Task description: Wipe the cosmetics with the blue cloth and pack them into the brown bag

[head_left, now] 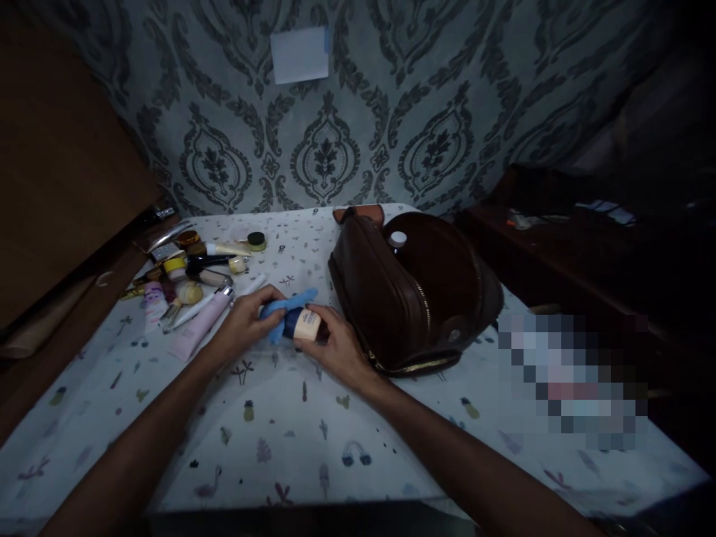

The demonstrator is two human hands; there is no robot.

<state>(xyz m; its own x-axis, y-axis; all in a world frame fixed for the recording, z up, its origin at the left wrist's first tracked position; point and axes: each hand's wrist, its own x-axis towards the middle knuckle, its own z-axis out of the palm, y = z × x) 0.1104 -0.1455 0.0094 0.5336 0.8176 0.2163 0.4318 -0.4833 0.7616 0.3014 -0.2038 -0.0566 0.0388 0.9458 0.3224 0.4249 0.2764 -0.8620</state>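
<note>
My left hand (pixel 243 322) is closed on a blue cloth (pixel 283 312) pressed against a small dark-blue bottle with a peach label (pixel 305 324). My right hand (pixel 335 344) grips that bottle from the right side, fingers wrapped round its end. Both hands hover just above the white patterned tablecloth (pixel 280 425), directly left of a brown leather zip bag (pixel 411 294).
A heap of cosmetics (pixel 193 280), with tubes, jars and a pink tube (pixel 198 324), lies at the table's left. A white-capped bottle (pixel 397 239) stands behind the bag. A brown board (pixel 61 171) leans at the left; dark furniture (pixel 587 246) stands at the right.
</note>
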